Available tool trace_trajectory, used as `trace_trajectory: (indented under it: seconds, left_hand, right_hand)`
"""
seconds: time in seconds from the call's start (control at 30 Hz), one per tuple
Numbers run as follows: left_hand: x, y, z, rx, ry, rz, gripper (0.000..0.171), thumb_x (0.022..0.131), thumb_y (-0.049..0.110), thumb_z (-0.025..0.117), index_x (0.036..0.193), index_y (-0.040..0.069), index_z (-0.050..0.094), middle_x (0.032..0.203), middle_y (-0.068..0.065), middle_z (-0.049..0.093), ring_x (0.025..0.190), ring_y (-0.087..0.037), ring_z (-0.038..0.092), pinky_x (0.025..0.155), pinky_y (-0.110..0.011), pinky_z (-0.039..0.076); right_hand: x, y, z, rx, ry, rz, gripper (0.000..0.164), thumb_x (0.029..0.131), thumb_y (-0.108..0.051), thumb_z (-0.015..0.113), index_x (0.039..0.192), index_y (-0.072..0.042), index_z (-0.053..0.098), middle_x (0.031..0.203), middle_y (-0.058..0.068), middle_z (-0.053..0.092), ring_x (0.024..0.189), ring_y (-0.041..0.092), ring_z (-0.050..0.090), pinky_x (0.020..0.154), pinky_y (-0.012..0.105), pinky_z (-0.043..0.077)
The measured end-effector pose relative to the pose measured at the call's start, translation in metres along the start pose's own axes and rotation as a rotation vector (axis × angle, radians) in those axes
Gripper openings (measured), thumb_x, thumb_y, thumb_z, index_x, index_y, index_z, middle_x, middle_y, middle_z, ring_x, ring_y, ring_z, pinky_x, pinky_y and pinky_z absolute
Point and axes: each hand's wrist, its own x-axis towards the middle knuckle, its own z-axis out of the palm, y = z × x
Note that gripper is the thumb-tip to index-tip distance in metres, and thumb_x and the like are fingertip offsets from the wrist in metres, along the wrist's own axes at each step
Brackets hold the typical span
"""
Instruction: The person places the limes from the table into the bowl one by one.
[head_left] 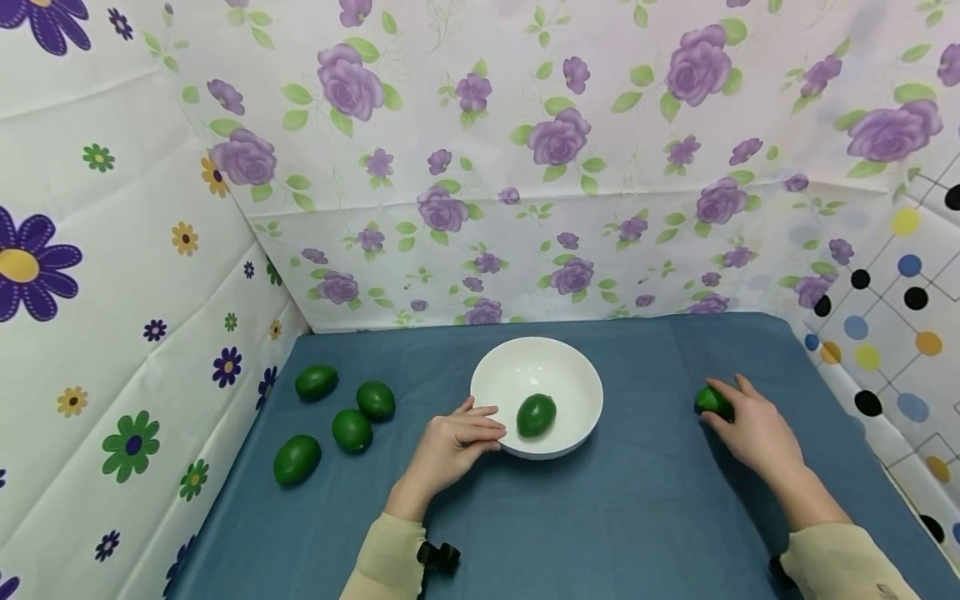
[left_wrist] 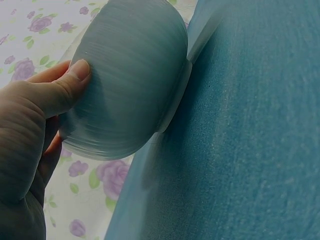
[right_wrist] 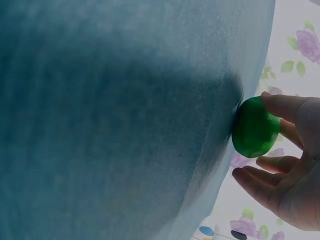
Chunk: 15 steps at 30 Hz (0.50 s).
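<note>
A white bowl (head_left: pixel 577 379) stands on the blue cloth with one green lime (head_left: pixel 536 415) inside. My left hand (head_left: pixel 453 442) pinches the bowl's near left rim. In the left wrist view, its thumb (left_wrist: pixel 75 80) presses on the outer wall of the bowl (left_wrist: pixel 130 75). Over to the right, my right hand (head_left: pixel 757 429) holds another lime (head_left: pixel 711 403) low at the cloth. The right wrist view has the thumb (right_wrist: pixel 285 105) on one side of that lime (right_wrist: pixel 255 127) and a finger behind it; the other fingers are spread beside it.
Several more limes lie loose on the left of the blue cloth (head_left: pixel 600 525), among them a front one (head_left: pixel 297 459) and a back one (head_left: pixel 316 382). A flowered curtain (head_left: pixel 480 208) rises behind the table, with patterned sheets at both sides.
</note>
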Motion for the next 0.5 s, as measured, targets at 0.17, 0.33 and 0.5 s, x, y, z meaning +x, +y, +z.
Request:
trace_trajectory:
  seconds: [0.17,0.33,0.5]
  left_hand:
    - [0.0003,0.0011,-0.0002,-0.011,-0.005,-0.001,0.022,0.084,0.002,0.091,0.106,0.006,0.087,0.105,-0.001,0.082,0.123,-0.021,0.072,0.121,-0.054,0.041]
    - [0.0,0.0014,-0.0003,-0.011,-0.01,-0.013,0.021,0.085,0.003,0.09,0.106,0.005,0.087,0.106,-0.001,0.082,0.124,-0.02,0.071,0.122,-0.052,0.041]
    - [-0.0002,0.001,-0.0005,-0.011,-0.009,-0.012,0.021,0.085,0.003,0.09,0.106,0.005,0.087,0.105,-0.001,0.082,0.123,-0.021,0.071,0.122,-0.053,0.041]
  right_hand:
    - [0.0001,0.0018,0.0003,0.006,-0.007,-0.003,0.066,0.104,-0.026,0.071,0.161,-0.003,0.046,0.16,0.047,0.025,0.132,0.073,0.037,0.094,0.084,0.042]
    - [0.0012,0.0018,0.0004,0.021,-0.002,-0.012,0.064,0.105,-0.026,0.07,0.159,-0.002,0.047,0.158,0.047,0.029,0.131,0.073,0.039,0.093,0.083,0.044]
    - [0.002,0.0011,-0.0001,0.024,0.019,-0.025,0.059,0.104,-0.025,0.072,0.155,-0.001,0.052,0.155,0.047,0.035,0.128,0.071,0.044,0.091,0.081,0.046]
